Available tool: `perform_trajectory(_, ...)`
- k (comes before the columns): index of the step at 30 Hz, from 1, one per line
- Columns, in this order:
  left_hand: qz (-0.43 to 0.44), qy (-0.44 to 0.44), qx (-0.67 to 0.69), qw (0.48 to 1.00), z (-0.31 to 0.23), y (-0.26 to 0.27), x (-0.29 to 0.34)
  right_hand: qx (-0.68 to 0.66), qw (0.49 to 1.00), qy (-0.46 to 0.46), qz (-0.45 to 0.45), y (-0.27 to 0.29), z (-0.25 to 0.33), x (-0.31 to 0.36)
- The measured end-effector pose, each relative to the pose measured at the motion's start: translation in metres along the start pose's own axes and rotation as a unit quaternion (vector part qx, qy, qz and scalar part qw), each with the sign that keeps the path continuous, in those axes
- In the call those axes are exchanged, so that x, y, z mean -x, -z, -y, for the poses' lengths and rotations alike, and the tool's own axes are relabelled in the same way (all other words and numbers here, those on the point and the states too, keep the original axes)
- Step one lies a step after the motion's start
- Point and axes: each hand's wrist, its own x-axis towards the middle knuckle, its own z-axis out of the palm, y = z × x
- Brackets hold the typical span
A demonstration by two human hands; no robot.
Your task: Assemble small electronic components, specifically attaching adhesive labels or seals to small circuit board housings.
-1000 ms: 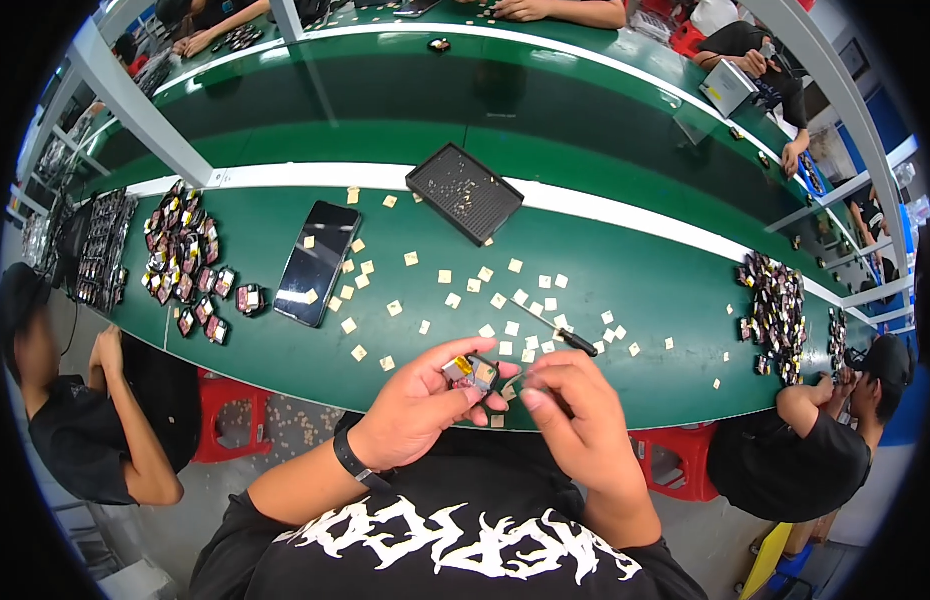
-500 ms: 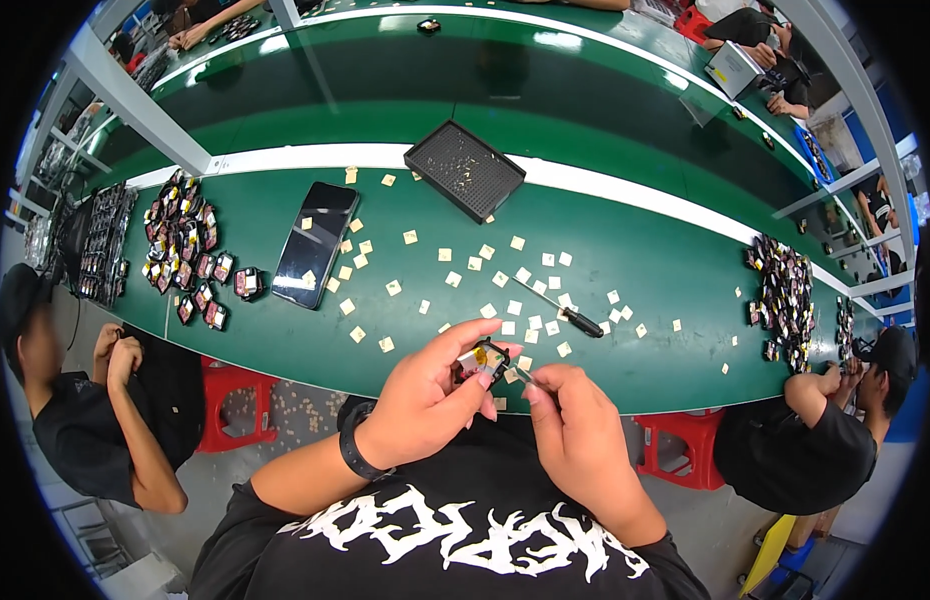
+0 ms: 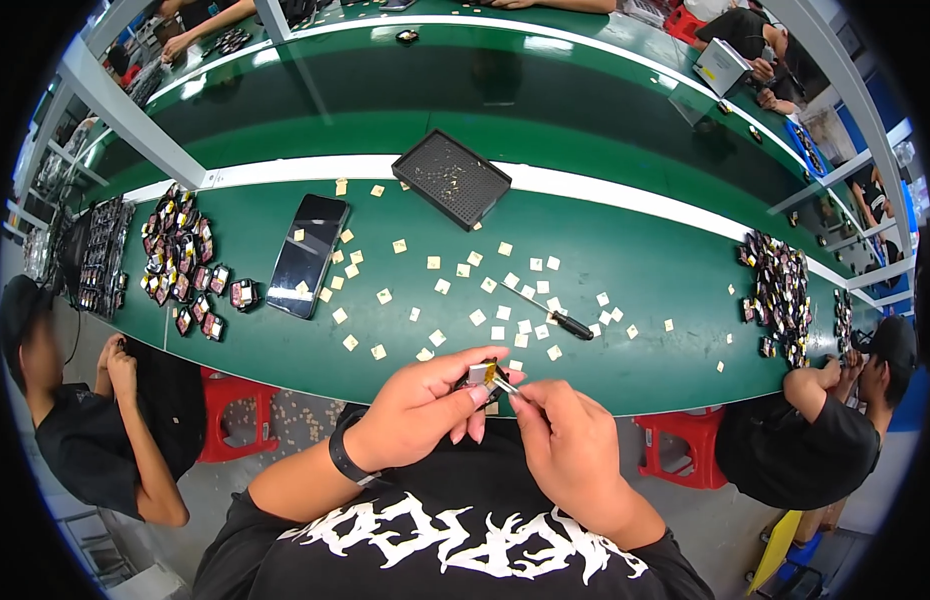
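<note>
Presently | black tray (image 3: 487,195): pale bits (image 3: 452,184) | left hand (image 3: 410,412): gripping module (image 3: 478,374) | right hand (image 3: 577,432): pinching slim tool (image 3: 504,385)

Your bench (image 3: 655,372) carries one phone (image 3: 311,262), one tray (image 3: 492,197) at its far edge, one screwdriver (image 3: 573,326), over thirty pale squares (image 3: 434,263), two on the phone, and two heaps of dark units (image 3: 775,297) toward its left and right ends, too crowded to count. Your left hand (image 3: 413,415) holds one small unit (image 3: 478,374), your right hand (image 3: 575,435) one slim tool (image 3: 504,385).

Tabletop (image 3: 635,262) open between tray (image 3: 490,192) and right-side pile (image 3: 775,295); screwdriver (image 3: 573,326) obstructs ahead of right hand (image 3: 573,440)
</note>
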Motion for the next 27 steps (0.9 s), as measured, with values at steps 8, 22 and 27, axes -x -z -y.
perform_trajectory(8,0.012,0.059,0.185,0.981,-0.003,0.001,-0.001,-0.326,0.927,-0.174,-0.059,-0.001,-0.017,0.005)
perform_trajectory(22,-0.048,0.025,-0.011,0.998,0.013,-0.003,0.007,-0.145,0.989,-0.016,0.01,-0.017,-0.021,-0.005)
perform_trajectory(27,-0.045,0.034,-0.071,0.996,0.013,-0.001,0.007,-0.242,0.946,-0.204,0.064,-0.012,-0.013,-0.007)
